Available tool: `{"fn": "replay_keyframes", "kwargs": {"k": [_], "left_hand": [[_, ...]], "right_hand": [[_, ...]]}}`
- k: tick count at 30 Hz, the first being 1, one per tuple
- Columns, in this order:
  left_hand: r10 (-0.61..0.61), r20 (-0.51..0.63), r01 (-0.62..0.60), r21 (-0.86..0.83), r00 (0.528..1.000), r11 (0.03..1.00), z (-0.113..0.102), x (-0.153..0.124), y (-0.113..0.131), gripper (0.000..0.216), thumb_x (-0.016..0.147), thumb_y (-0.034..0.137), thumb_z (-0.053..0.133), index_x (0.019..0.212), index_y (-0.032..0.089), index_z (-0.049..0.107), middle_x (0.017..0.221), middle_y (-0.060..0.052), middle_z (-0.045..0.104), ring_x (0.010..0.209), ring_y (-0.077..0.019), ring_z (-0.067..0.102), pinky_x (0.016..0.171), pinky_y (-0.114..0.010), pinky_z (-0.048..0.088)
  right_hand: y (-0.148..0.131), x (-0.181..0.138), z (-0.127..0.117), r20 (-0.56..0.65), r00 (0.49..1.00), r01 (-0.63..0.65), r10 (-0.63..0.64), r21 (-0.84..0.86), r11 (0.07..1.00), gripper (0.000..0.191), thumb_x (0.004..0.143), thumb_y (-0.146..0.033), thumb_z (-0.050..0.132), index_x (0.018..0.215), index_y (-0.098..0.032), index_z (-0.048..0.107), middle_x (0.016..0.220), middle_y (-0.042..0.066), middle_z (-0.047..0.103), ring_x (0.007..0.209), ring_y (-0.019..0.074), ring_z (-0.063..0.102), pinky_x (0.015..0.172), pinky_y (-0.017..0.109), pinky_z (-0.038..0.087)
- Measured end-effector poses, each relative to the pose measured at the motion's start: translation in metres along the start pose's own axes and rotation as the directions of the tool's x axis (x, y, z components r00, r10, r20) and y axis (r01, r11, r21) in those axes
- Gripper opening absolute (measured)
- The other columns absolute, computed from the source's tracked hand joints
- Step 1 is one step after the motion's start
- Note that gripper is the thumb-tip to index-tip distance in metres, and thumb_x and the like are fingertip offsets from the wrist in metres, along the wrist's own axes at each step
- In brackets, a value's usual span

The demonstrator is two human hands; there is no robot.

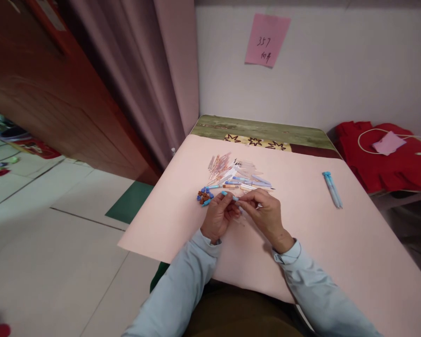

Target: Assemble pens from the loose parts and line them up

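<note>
Fingertips together, a left hand (218, 216) and a right hand (266, 213) pinch a light-blue pen part (235, 198) over a pink-covered table (175, 196).
It is held just beside loose pen pieces (245, 180); a pink wall note (267, 32) reads "357" above smaller handwritten characters.

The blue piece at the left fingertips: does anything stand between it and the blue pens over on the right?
Yes, the right hand does, close beside the blue piece. Past that hand, only the pink sheet shows before the blue pens.
</note>
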State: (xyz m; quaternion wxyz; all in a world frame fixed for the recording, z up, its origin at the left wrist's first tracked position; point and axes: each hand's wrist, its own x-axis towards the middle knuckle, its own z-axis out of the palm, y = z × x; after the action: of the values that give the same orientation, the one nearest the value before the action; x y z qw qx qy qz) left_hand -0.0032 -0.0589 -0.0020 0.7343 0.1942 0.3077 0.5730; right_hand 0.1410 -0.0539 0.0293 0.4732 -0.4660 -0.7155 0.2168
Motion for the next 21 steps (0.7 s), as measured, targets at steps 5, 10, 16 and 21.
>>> {"fn": "replay_keyframes", "kwargs": {"k": [5, 10, 16, 21], "left_hand": [[-0.069, 0.018, 0.070, -0.010, 0.997, 0.998, 0.001, -0.003, 0.003, 0.037, 0.070, 0.037, 0.085, 0.083, 0.013, 0.061, 0.061, 0.002, 0.065, 0.046, -0.0076, 0.058, 0.043, -0.016, 0.047], [-0.112, 0.077, 0.112, -0.004, 0.991, 0.994, 0.001, -0.005, 0.005, 0.036, 0.070, 0.037, 0.085, 0.083, 0.013, 0.062, 0.061, 0.002, 0.063, 0.045, -0.0065, 0.056, 0.041, -0.014, 0.043], [-0.114, 0.081, 0.117, -0.033, 0.990, 0.993, 0.001, -0.005, 0.009, 0.027, 0.075, 0.033, 0.082, 0.081, 0.012, 0.065, 0.063, 0.001, 0.062, 0.047, -0.0058, 0.055, 0.043, -0.014, 0.045], [0.042, -0.144, -0.081, -0.280, 0.989, 0.957, -0.003, 0.000, 0.017, 0.017, 0.094, 0.026, 0.062, 0.084, 0.013, 0.064, 0.076, -0.002, 0.068, 0.051, -0.0016, 0.051, 0.045, -0.008, 0.044]], "right_hand": [[0.007, 0.002, 0.002, -0.001, 0.991, -0.131, 0.132, 0.098, 0.987, 0.028, 0.073, -0.044, 0.081, 0.075, -0.022, 0.064, 0.063, -0.004, 0.051, 0.057, 0.0115, 0.045, 0.056, 0.026, 0.039], [0.014, 0.004, 0.005, 0.292, 0.884, -0.462, 0.364, 0.432, 0.774, 0.049, 0.059, -0.049, 0.087, 0.089, -0.023, 0.059, 0.061, -0.008, 0.052, 0.052, 0.0114, 0.050, 0.050, 0.024, 0.041], [0.008, 0.005, 0.000, 0.515, 0.793, -0.595, 0.326, 0.539, 0.596, 0.047, 0.065, -0.050, 0.083, 0.092, -0.021, 0.059, 0.073, -0.002, 0.064, 0.058, 0.0129, 0.059, 0.056, 0.026, 0.048], [0.021, 0.014, -0.016, 0.022, 0.917, -0.365, 0.397, 0.443, 0.819, 0.036, 0.088, -0.055, 0.058, 0.086, -0.020, 0.064, 0.067, -0.002, 0.057, 0.053, 0.0100, 0.044, 0.050, 0.023, 0.034]]}}
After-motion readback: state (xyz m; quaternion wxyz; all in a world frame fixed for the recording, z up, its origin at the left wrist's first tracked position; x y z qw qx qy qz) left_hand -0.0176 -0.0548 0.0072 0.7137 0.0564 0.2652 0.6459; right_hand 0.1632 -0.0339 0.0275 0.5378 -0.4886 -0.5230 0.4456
